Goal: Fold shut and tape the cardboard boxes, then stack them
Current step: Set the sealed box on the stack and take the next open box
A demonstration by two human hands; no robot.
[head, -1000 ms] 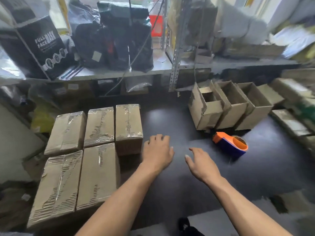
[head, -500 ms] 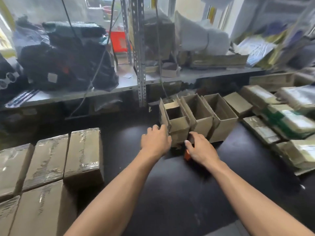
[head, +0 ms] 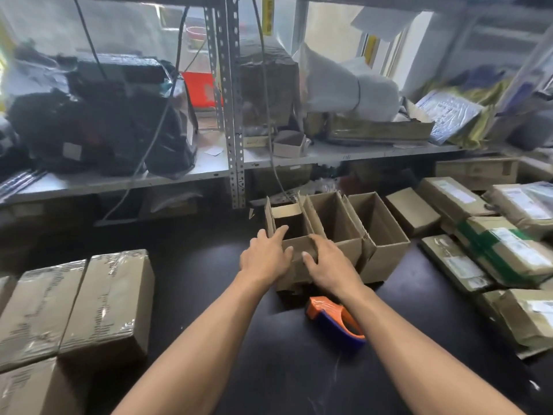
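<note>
Three open-topped cardboard boxes stand in a row on the black table (head: pixel 269 372). My left hand (head: pixel 264 260) and my right hand (head: pixel 327 263) both hold the near wall of the leftmost open box (head: pixel 285 209), fingers over its rim and thumbs on its front. Beside it are the middle open box (head: pixel 332 218) and the right open box (head: pixel 381 235). An orange and blue tape dispenser (head: pixel 333 320) lies on the table just under my right wrist. Several taped boxes (head: pixel 110 298) sit packed together at the left.
Wrapped, labelled parcels (head: pixel 508 253) are piled along the right side. A metal shelf upright (head: pixel 236 115) rises right behind the open boxes, with a cable hanging beside it. The shelf holds black bags (head: pixel 104 124) and other clutter.
My view has swung right, from the taped boxes toward the open ones. Both hands have travelled forward past the tape dispenser and taken hold of the leftmost open box.
</note>
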